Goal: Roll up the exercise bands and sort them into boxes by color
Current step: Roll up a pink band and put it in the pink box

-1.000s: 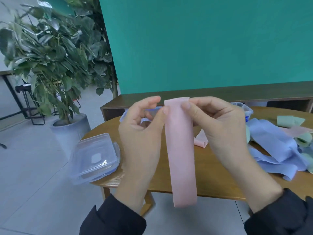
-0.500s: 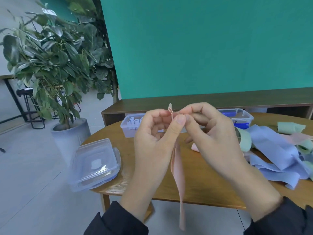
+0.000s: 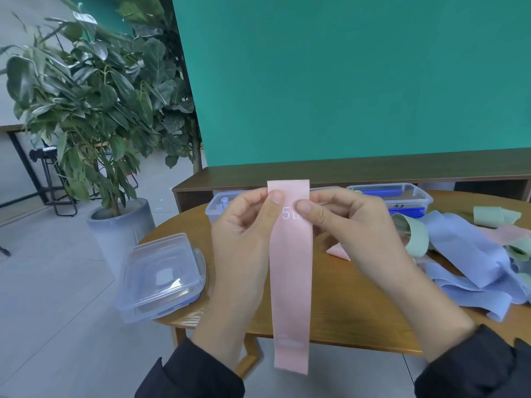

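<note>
Bright, even, soft light; faint shadows, wide-angle bending at edges, slight softness.

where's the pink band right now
In the head view the pink band hangs flat at centre, pinched near its top by the left hand and right hand, in front of the wooden table.

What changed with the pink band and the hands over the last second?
The pink band turned edge-on, then flat again, now showing a printed 5. Left hand and right hand kept pinching its top throughout. The lids and band pile stayed put.
</note>
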Tool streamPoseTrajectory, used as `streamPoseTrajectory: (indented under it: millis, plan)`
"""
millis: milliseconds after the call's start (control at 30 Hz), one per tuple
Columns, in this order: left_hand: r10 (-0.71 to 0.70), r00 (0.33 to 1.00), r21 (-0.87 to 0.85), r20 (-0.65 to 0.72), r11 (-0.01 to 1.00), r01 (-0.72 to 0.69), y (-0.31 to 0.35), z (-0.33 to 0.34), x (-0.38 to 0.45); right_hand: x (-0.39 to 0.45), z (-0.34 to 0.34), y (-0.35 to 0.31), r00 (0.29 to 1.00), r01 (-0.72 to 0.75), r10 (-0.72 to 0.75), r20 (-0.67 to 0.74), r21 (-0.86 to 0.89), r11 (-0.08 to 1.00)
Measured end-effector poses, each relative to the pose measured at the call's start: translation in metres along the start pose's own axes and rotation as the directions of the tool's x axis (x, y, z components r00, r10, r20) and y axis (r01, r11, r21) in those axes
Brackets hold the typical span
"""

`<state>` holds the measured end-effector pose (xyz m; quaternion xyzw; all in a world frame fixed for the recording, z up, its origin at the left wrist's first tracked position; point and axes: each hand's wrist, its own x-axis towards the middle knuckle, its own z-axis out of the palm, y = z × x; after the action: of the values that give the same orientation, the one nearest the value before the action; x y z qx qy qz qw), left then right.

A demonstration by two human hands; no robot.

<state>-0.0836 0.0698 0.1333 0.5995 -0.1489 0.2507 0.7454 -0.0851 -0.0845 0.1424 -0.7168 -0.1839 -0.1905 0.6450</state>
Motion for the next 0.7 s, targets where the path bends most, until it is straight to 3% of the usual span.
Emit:
streamPoseTrajectory:
  millis: [133, 333, 700]
  plan:
    - [-0.07, 0.997, 0.062, 0.025, 0.996, 0.068, -0.02, -0.004, 0.008, 0.016, -0.006, 0.018, 1.0, -0.016, 0.016, 0.021, -0.03, 0.999]
    - [-0.285, 0.957, 0.185, 0.06, 0.945, 0.269, -0.074, -0.012, 0.016, 0.041, -0.009, 0.066, 0.991, -0.131, 0.132, 0.006, -0.102, 0.986]
    - [-0.352, 0.936, 0.246, 0.014, 0.909, 0.338, -0.13, -0.02, 0.046, 0.069, -0.007, 0.133, 0.95, -0.27, 0.287, 0.125, -0.135, 0.953]
